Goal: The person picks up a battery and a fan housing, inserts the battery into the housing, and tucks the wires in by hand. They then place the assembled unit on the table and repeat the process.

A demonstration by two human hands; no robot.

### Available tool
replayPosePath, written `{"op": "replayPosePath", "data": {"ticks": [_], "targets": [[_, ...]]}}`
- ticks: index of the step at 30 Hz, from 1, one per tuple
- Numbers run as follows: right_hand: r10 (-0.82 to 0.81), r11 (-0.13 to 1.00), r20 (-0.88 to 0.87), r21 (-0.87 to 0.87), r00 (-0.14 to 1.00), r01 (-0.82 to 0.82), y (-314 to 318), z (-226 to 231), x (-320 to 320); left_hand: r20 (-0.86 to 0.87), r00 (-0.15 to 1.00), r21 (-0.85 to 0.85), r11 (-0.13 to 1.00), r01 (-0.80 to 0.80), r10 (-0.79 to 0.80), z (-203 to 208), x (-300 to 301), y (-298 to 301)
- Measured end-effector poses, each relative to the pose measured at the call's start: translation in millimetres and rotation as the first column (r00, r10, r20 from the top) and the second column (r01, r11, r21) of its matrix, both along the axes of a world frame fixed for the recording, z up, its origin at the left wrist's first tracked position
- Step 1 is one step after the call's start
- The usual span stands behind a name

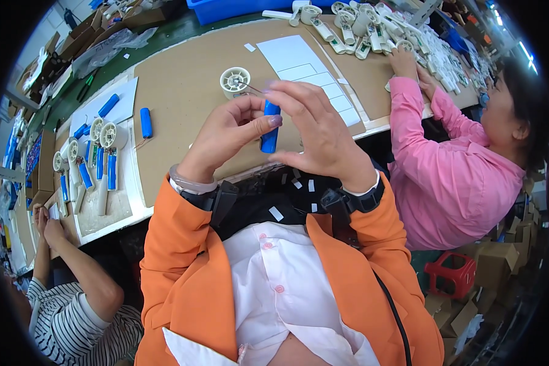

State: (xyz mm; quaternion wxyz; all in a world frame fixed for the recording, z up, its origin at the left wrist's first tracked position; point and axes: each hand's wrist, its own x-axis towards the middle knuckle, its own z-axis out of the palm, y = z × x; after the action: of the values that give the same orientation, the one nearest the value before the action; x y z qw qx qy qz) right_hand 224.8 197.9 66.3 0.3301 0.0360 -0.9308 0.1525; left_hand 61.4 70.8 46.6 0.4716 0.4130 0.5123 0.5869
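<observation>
A blue cylindrical battery (pixel 269 133) stands nearly upright above the work table, pinched between the thumb and fingers of my left hand (pixel 229 126). My right hand (pixel 316 125) curves around its right side, thumb and fingers wide apart; whether the fingertips touch the battery is unclear. A thin dark wire (pixel 250 87) runs from near my right fingertips to a white round housing (pixel 235 80) with spokes, just beyond my hands. To the left, a loose blue battery (pixel 146 123) with thin wires lies on the brown board.
On the left stand several white fan-like units (pixel 108 137) with blue batteries. A paper sheet (pixel 299 58) lies beyond my hands. White parts (pixel 363 27) are piled at the far right, where a person in pink (pixel 451 165) works. Another person in stripes (pixel 82 308) sits left.
</observation>
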Motion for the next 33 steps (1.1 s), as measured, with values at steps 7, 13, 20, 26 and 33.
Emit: {"op": "replayPosePath", "data": {"ticks": [7, 13, 20, 26, 33], "targets": [[0.145, 0.986, 0.090, 0.067, 0.985, -0.151, 11, 24, -4, 0.055, 0.997, 0.008, 0.998, 0.057, -0.058, 4, 4, -15], [0.068, 0.997, 0.066, 0.027, 0.996, -0.070, 4, 10, -1, 0.166, 0.985, 0.042, 0.999, 0.033, -0.040, -7, 0, -11], [0.020, 0.998, 0.125, -0.070, 0.992, -0.011, 2, -14, 0, 0.052, 0.998, -0.088, 0.995, 0.049, -0.044, -19, 3, -11], [0.118, 0.906, 0.178, -0.422, 0.977, -0.032, 39, -45, 4, -0.400, 0.903, -0.083, 0.975, -0.207, 0.158, -7, -41, -14], [0.283, 0.849, 0.241, -0.512, 0.928, -0.126, 60, -44, -40, -0.914, 0.268, 0.268, 0.950, -0.161, 0.303, -26, -90, 36]]}}
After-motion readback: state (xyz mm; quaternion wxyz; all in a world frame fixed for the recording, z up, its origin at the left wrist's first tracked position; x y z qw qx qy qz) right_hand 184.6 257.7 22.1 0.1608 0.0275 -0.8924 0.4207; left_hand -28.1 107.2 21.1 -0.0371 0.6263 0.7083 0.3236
